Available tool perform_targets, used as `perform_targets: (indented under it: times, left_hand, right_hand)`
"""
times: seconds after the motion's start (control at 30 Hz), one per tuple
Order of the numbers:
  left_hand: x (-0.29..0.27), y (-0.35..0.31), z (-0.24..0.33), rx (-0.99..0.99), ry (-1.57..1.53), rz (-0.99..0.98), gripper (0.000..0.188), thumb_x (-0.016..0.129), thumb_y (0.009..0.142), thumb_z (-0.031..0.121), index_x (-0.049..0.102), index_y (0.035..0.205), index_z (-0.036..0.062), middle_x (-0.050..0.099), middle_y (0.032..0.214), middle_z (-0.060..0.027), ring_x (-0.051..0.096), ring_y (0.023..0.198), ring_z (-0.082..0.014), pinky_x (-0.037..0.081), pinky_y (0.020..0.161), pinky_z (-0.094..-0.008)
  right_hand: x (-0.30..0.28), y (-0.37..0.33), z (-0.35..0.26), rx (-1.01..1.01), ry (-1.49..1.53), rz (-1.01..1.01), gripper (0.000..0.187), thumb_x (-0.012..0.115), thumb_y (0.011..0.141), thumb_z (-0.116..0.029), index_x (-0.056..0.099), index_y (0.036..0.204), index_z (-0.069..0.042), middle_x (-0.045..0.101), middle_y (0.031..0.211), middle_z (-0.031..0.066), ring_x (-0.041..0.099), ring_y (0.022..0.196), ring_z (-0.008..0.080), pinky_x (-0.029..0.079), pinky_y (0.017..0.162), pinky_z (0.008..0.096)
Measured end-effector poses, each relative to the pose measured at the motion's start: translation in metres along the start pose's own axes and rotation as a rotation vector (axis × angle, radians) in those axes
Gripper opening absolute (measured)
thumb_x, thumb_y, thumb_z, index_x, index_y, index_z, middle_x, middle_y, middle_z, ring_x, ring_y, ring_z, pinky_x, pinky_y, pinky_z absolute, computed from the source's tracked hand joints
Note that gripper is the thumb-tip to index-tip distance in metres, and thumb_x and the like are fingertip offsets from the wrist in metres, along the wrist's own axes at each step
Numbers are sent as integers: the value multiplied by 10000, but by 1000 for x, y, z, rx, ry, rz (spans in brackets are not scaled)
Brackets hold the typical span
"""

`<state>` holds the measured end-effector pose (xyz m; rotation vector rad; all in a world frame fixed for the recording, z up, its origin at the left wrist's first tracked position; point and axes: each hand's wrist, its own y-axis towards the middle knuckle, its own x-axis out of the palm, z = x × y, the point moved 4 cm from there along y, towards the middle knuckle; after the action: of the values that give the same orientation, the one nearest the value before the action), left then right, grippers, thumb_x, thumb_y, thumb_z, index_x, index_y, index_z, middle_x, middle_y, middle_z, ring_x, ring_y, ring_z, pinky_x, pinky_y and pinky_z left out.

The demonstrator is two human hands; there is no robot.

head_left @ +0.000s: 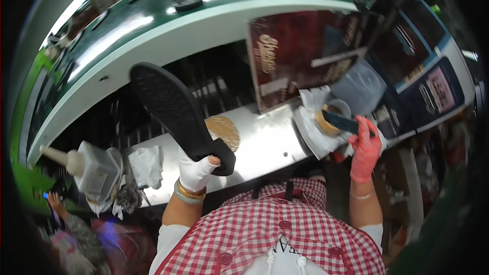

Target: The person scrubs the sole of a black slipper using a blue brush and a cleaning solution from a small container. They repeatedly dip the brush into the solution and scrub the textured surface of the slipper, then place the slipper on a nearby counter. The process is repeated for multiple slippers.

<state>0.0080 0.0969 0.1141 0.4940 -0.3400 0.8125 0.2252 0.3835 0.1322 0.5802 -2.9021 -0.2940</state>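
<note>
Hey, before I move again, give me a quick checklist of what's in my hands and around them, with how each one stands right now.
1. Left hand has hold of the black shoe: ok.
2. Patterned sole faces up toward the camera: ok.
3. Right hand has hold of the dark flat tool: ok.
4. Tool tip clear of the tan ring: cannot tell; they overlap in this view.
5. Squeeze bottle apart from the shoe: ok; it is off to the left.
6. Right-hand work area uncluttered: not ok; crumpled white material lies around the ring.
</note>
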Motion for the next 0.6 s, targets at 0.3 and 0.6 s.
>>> perform_targets:
  times: [0.3, 0.6]
  left_hand:
    - [64, -19, -91, -592, -115, -250, 570, 631, 786, 78, 386, 1295, -6, 527, 1202, -162, 563, 1068, -292, 473, 902, -387]
    - [49, -33, -128, -760, -369, -196, 589, 449, 867, 252, 258, 1377, 26, 488, 1228, -210, 560, 1068, -340, 519, 851, -386]
  right_hand:
    - [-54, 51, 36, 101, -277, 2, 276, 645, 855, -222, 629, 996, 15, 627, 827, 14, 547, 670, 66, 466, 585, 208]
    - [-46, 65, 60, 170, -145, -74, 253, 624, 866, -200, 632, 988, 21, 629, 839, 38, 551, 679, 76, 473, 608, 210]
